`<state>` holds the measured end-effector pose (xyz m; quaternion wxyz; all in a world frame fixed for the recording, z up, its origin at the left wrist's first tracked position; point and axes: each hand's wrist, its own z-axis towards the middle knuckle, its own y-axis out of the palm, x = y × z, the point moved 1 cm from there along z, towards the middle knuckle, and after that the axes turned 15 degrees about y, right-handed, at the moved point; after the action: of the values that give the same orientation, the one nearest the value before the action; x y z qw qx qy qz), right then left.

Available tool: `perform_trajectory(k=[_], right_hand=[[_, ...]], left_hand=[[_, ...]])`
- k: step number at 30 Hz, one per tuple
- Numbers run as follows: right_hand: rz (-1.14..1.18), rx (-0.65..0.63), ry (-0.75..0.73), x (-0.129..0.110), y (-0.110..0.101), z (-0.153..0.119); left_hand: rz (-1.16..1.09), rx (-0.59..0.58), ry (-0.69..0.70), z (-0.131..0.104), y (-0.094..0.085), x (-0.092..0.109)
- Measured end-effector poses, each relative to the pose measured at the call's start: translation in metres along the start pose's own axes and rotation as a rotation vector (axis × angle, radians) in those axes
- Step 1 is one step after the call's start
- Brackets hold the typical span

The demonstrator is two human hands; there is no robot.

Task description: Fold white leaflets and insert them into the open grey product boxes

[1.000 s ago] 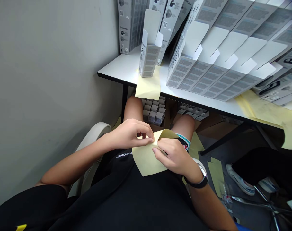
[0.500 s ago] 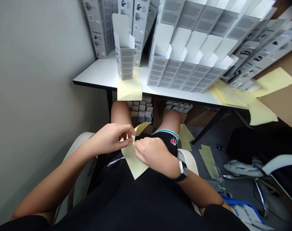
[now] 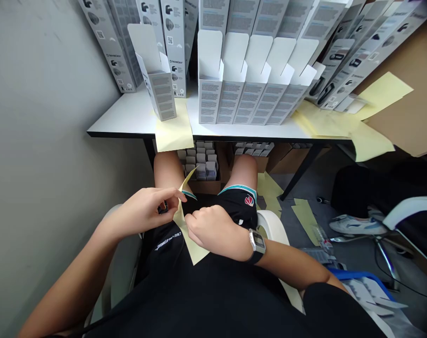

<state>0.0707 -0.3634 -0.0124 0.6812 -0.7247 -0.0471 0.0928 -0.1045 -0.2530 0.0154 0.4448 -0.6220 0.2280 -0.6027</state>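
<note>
Above my lap, a yellow paper sheet is held between both hands, its upper end curling up beyond the fingers. My left hand pinches the sheet's upper part between thumb and forefinger. My right hand, wearing a watch, is closed on the sheet's middle, with the fingertips turned under. The lower corner hangs free toward my shirt. Ahead on the white table, one open-topped box stands on another yellow sheet that overhangs the edge.
Rows of open-flapped boxes stand on the table, with more yellow sheets at the right. Cartons of small boxes sit underneath. A person's shoe, loose yellow papers and a blue-rimmed crate are at the right.
The view has turned, shifting the table and boxes leftward. My left hand has moved slightly left with the paper's upper end, which now stands narrower and more edge-on.
</note>
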Motion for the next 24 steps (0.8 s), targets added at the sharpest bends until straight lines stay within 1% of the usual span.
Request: perform_trajectory(k=[4, 6, 8, 10, 12, 13, 15, 16, 17, 18, 19, 20, 22, 24], right_hand=[[0.074, 0.029, 0.038, 0.009, 0.003, -0.001], [0.165, 0.040, 0.055, 0.020, -0.002, -0.002], [0.294, 0.072, 0.063, 0.039, -0.012, -0.006], [0.433, 0.130, 0.076, 0.063, -0.026, -0.015], [0.535, 0.196, 0.151, 0.094, -0.042, -0.030], [0.569, 0.228, 0.223, 0.112, -0.049, -0.040], [0.644, 0.309, 0.422, 0.151, -0.060, -0.061], [0.703, 0.372, 0.514, 0.172, -0.063, -0.071], [0.784, 0.481, 0.602, 0.193, -0.065, -0.082], [0.902, 0.628, 0.686, 0.214, -0.066, -0.092], [1.025, 0.813, 0.755, 0.235, -0.066, -0.101], [1.052, 0.921, 0.776, 0.254, -0.065, -0.108], [1.098, 1.053, 0.805, 0.287, -0.061, -0.118], [1.122, 1.150, 0.832, 0.316, -0.059, -0.121]], left_hand=[[-0.033, 0.084, 0.003, -0.003, -0.004, 0.000], [-0.063, 0.143, 0.018, -0.005, -0.006, 0.000], [-0.094, 0.207, 0.044, -0.005, -0.008, 0.000], [-0.113, 0.263, 0.081, -0.006, -0.010, -0.001], [-0.124, 0.298, 0.112, -0.006, -0.010, -0.002], [-0.127, 0.306, 0.122, -0.006, -0.010, -0.004], [-0.128, 0.306, 0.134, -0.006, -0.009, -0.007], [-0.128, 0.302, 0.138, -0.006, -0.008, -0.008], [-0.125, 0.297, 0.136, -0.007, -0.007, -0.010], [-0.120, 0.294, 0.135, -0.007, -0.006, -0.011], [-0.115, 0.290, 0.131, -0.007, -0.004, -0.013], [-0.111, 0.282, 0.126, -0.007, -0.003, -0.014], [-0.112, 0.266, 0.125, -0.007, 0.000, -0.017], [-0.131, 0.244, 0.126, -0.006, 0.002, -0.020]])
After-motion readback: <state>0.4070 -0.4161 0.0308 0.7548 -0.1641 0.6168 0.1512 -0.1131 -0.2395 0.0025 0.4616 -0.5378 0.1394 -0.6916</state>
